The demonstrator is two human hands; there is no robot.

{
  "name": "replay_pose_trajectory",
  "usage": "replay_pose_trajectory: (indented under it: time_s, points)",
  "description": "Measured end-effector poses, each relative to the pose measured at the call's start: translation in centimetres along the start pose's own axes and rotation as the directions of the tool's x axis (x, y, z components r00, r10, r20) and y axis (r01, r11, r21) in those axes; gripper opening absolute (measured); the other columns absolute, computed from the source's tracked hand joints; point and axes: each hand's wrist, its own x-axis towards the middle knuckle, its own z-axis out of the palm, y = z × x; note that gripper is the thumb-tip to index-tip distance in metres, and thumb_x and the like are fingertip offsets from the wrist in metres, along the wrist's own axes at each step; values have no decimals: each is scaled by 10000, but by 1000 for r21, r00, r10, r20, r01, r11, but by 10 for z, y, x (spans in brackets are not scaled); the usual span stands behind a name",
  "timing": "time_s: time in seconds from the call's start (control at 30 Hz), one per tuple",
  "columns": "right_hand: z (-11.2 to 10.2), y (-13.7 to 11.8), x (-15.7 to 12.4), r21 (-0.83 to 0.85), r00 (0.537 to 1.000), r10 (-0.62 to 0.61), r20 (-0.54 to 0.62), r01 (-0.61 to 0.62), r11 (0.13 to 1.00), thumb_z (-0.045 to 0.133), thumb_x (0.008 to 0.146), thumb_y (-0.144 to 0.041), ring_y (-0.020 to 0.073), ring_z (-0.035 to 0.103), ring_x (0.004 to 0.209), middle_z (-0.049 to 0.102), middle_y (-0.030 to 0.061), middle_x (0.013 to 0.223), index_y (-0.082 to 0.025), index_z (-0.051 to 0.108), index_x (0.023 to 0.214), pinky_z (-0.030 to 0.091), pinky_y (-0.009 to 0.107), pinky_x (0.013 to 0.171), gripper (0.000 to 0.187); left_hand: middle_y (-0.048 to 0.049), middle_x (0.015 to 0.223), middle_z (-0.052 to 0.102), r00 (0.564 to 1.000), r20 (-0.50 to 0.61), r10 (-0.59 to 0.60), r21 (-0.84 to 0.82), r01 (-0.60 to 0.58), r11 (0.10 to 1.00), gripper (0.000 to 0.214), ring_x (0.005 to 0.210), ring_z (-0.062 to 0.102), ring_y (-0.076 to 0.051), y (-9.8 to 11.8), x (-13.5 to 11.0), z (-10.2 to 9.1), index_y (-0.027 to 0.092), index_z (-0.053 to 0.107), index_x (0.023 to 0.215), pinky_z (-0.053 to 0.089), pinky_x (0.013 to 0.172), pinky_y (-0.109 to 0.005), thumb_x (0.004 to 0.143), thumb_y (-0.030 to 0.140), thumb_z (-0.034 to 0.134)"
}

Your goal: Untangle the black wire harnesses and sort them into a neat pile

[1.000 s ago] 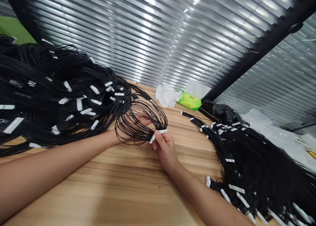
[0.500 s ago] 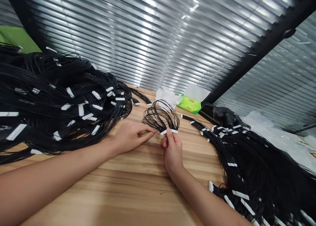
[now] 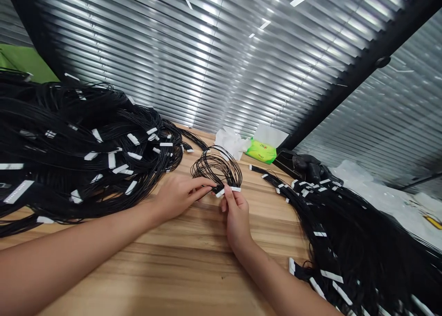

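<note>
A looped black wire harness stands over the middle of the wooden table, with a white connector on each end. My right hand pinches the harness at its two white connectors, which sit side by side with the thumb over them. From the left, my left hand reaches in with thumb and forefinger closed on black wire just beside the left connector. How many wires lie between those fingertips is too small to make out. The remaining left fingers are partly hidden.
A large heap of black wire harnesses with white connectors covers the left side. Another pile lies at the right. Behind are crumpled white tissue, a green tissue pack, a dark object and a corrugated metal wall.
My left fingertips have moved right, up to the wires beside the left connector. My right hand still holds the harness, which appears slightly farther left and lower as the view shifts.
</note>
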Motion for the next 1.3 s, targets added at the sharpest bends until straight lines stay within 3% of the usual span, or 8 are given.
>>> replay_pose_trajectory:
  time_s: [0.27, 0.4, 0.7, 0.87, 0.97, 1.07, 1.2, 1.3]
  points:
    - [1, 0, -2, -9, 1000, -4, -5, 4, 1000, 622, 777, -547, 98, 321, 482, 389, -71, 482, -189, 526, 642, 280, 251, 496, 394, 47, 679, 704, 997, -51, 61, 70, -58, 996, 174, 590, 615, -117, -2, 1, -1, 262, 713, 916, 376, 588, -229, 905, 352, 564]
    - [1, -1, -3, -20, 1000, -12, 5, 12, 1000, 616, 771, -568, 97, 323, 475, 384, -73, 479, -184, 543, 662, 279, 249, 484, 406, 52, 755, 738, 984, -75, 162, 97, -154, 983, 181, 638, 657, -126, -2, 1, 0, 263, 715, 911, 402, 630, -246, 916, 336, 550]
    - [0, 1, -1, -44, 1000, -15, 9, 16, 999, 621, 757, -561, 93, 330, 471, 394, -73, 473, -186, 522, 641, 282, 237, 469, 405, 47, 828, 751, 971, -86, 224, 95, -216, 972, 176, 697, 667, -106, -7, 1, 0, 284, 732, 930, 396, 632, -248, 912, 334, 564]
    - [0, 1, -1, -58, 1000, -3, 9, 3, 998, 622, 763, -537, 92, 329, 469, 396, -75, 480, -184, 532, 650, 274, 234, 465, 381, 43, 820, 725, 995, 57, 77, 24, -79, 997, 152, 714, 642, -120, 1, 6, -4, 252, 697, 910, 374, 633, -244, 910, 319, 560]
    - [0, 1, 0, -80, 1000, 16, 11, -15, 997, 613, 766, -538, 92, 324, 457, 404, -74, 477, -187, 526, 642, 259, 238, 454, 383, 35, 832, 674, 983, 179, -35, -28, 40, 999, 112, 734, 606, -121, 6, 8, -5, 226, 651, 887, 360, 624, -234, 901, 284, 556]
    - [0, 1, 1, -91, 1000, 16, 25, -14, 996, 617, 762, -540, 94, 345, 460, 414, -72, 471, -185, 528, 640, 272, 240, 466, 386, 17, 844, 630, 968, 242, -69, -48, 83, 995, 104, 745, 568, -135, 9, 9, -3, 204, 599, 864, 357, 632, -241, 899, 265, 523]
    - [0, 1, 2, -91, 999, 7, 48, -2, 996, 627, 759, -544, 96, 366, 470, 425, -68, 467, -182, 530, 618, 293, 245, 490, 400, -11, 851, 594, 976, 214, -29, -23, 34, 999, 135, 768, 531, -159, 8, 7, -2, 181, 532, 846, 357, 661, -266, 920, 266, 459]
    - [-1, 2, 1, -65, 999, 4, 48, -1, 998, 638, 759, -539, 94, 360, 470, 428, -70, 465, -182, 531, 613, 291, 248, 495, 401, -14, 784, 566, 990, 128, 53, 1, -54, 999, 222, 744, 502, -157, 5, 5, -5, 173, 496, 769, 348, 670, -274, 937, 309, 446]
